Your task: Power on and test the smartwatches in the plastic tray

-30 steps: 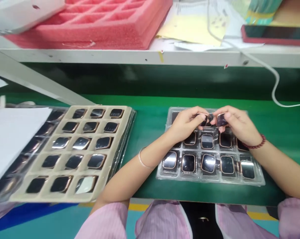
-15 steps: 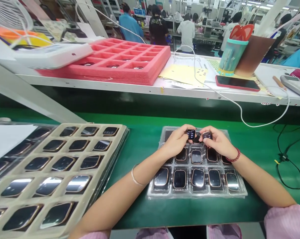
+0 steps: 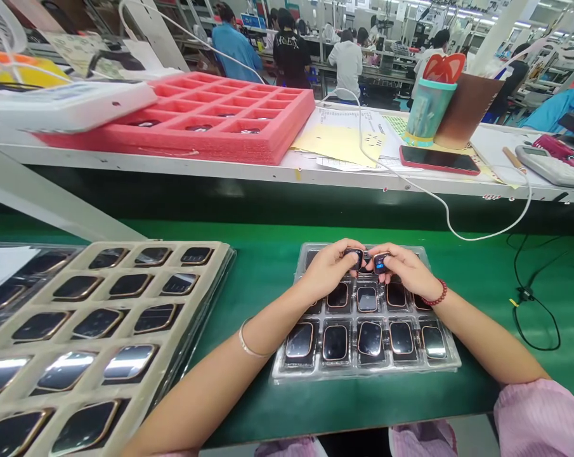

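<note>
My left hand point(image 3: 333, 265) is closed on a smartwatch body point(image 3: 354, 257), thumb over its dark screen. A second smartwatch body point(image 3: 380, 263) with a small blue patch lit on its screen is pinched in my right hand point(image 3: 407, 271). Both hands are close together over the back row of a clear plastic tray point(image 3: 365, 374). Several watch bodies with dark faces and gold-coloured rims, such as this front watch point(image 3: 335, 343), lie in the tray's pockets. My hands and wrists hide part of the back rows.
To the left stands a beige tray point(image 3: 160, 343) of watches, beside stacked clear trays and white paper point(image 3: 4, 270). On the shelf above are a red foam tray point(image 3: 287, 136), a phone point(image 3: 439, 160), a teal cup point(image 3: 428, 114) and a hanging white cable point(image 3: 451, 222). Black cables point(image 3: 524, 293) lie right.
The view has shifted slightly, so most things appear further left. Both watches stay in my hands but are tilted differently; the right one now shows a blue patch, and the left screen looks darker.
</note>
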A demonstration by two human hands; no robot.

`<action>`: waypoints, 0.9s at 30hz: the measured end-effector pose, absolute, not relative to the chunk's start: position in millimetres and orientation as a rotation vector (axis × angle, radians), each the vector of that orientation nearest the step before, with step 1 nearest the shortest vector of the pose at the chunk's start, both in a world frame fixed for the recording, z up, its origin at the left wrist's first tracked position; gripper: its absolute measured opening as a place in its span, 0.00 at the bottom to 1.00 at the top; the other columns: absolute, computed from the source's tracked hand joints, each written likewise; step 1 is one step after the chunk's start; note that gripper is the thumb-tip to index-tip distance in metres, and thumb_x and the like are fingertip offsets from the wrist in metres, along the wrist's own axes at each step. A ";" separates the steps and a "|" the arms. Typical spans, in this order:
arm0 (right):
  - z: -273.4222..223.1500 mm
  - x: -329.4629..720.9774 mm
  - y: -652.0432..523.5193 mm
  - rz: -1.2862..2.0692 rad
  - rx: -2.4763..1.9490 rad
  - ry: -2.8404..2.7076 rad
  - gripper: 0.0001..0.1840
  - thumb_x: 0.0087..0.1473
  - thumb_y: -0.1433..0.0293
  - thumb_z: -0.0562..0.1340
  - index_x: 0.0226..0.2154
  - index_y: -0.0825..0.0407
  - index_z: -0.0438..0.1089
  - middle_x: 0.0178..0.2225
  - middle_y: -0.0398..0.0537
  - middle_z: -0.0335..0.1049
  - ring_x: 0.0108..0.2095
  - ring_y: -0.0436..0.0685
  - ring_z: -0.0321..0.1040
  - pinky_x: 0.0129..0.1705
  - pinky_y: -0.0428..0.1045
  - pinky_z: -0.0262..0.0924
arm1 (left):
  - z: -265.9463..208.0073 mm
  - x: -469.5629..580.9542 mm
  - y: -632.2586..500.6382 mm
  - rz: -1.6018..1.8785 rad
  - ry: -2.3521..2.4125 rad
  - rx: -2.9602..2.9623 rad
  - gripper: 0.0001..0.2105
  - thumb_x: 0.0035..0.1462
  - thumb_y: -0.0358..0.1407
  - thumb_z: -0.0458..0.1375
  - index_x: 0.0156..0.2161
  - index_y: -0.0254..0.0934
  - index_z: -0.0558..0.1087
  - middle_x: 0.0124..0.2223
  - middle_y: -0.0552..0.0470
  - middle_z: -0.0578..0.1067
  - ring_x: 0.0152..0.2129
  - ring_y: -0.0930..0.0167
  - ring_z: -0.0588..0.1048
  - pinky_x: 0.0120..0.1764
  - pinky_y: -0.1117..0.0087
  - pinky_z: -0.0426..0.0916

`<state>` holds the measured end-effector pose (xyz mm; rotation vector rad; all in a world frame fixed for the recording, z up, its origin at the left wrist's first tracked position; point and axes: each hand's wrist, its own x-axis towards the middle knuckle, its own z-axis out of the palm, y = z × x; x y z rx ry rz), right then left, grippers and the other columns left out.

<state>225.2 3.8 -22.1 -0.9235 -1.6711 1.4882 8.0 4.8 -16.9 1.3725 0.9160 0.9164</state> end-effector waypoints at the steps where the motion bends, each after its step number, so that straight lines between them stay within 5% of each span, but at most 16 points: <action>1: -21.8 225.2 3.9 1.505 -0.924 -1.652 0.15 0.65 0.62 0.57 0.48 0.54 0.71 0.38 0.50 0.76 0.27 0.49 0.72 0.28 0.45 0.69 | -15.9 7.7 4.3 0.894 0.941 1.360 0.15 0.60 0.44 0.56 0.44 0.35 0.73 0.35 0.50 0.76 0.25 0.73 0.73 0.30 0.71 0.66; 7: -19.3 223.7 3.5 1.495 -0.939 -1.624 0.19 0.55 0.67 0.67 0.50 0.51 0.68 0.40 0.48 0.76 0.27 0.48 0.71 0.29 0.45 0.69 | -15.0 7.3 4.0 0.936 0.924 1.361 0.21 0.52 0.36 0.64 0.52 0.36 0.70 0.39 0.50 0.77 0.30 0.72 0.76 0.37 0.69 0.70; 12: -20.2 224.6 4.4 1.530 -0.943 -1.569 0.17 0.64 0.57 0.58 0.46 0.53 0.69 0.37 0.51 0.76 0.24 0.49 0.71 0.26 0.45 0.67 | -16.8 6.9 5.3 0.904 0.974 1.371 0.14 0.61 0.42 0.56 0.47 0.35 0.74 0.39 0.48 0.78 0.28 0.71 0.77 0.28 0.72 0.66; 18: -19.1 222.8 3.6 1.454 -0.934 -1.637 0.22 0.52 0.74 0.65 0.51 0.50 0.66 0.41 0.47 0.75 0.29 0.49 0.73 0.32 0.46 0.70 | -20.2 8.5 5.4 0.945 0.884 1.406 0.18 0.51 0.27 0.58 0.49 0.35 0.71 0.42 0.49 0.78 0.35 0.71 0.78 0.45 0.66 0.73; 27: -18.9 223.6 3.2 1.438 -0.963 -1.669 0.13 0.61 0.64 0.62 0.46 0.52 0.70 0.38 0.48 0.76 0.27 0.49 0.73 0.29 0.45 0.68 | -12.6 7.9 2.8 0.923 0.896 1.421 0.10 0.58 0.34 0.56 0.43 0.34 0.73 0.38 0.50 0.77 0.28 0.73 0.75 0.38 0.68 0.73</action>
